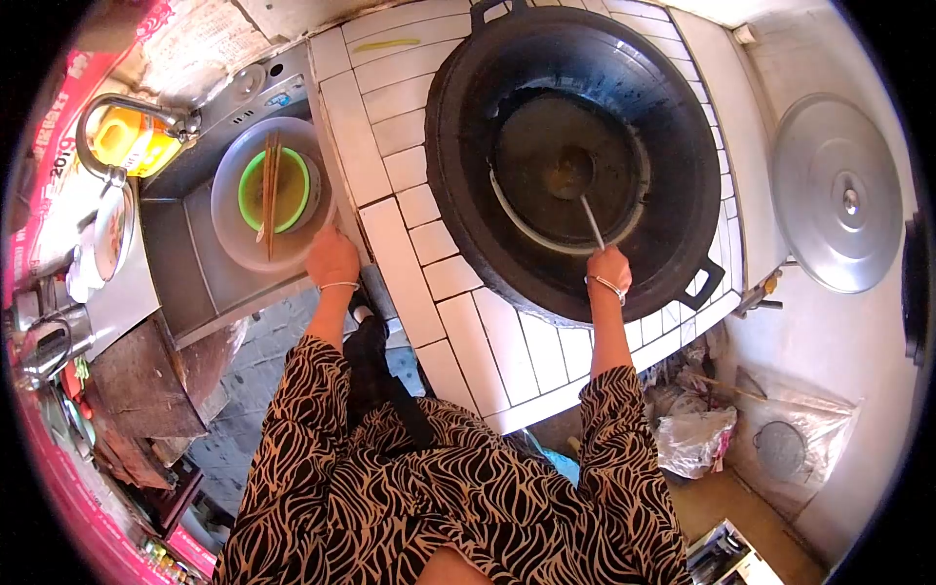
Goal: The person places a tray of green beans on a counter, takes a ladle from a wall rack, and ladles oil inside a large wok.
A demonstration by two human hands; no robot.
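Observation:
A large black wok (pixel 463 195) sits in the white-tiled stove top, with some dark liquid in its bottom. My right hand (pixel 608 271) is closed around the handle of a metal ladle (pixel 593 222), whose bowl is down in the liquid. At the sink, my left hand (pixel 332 258) has its fingers curled over the near rim of a translucent plastic basin (pixel 231 229); the fingertips are hidden. Inside that basin rests a green bowl (pixel 305 180) holding liquid, with several wooden chopsticks (pixel 270 195) laid across it.
A faucet (pixel 97 107) arches over the metal sink (pixel 175 239) at left, near a yellow bottle (pixel 127 136). A green strip (pixel 387 44) lies on the tiles (pixel 390 127) behind. A round metal lid (pixel 838 190) leans on the right wall. Plastic bags (pixel 697 439) lie below.

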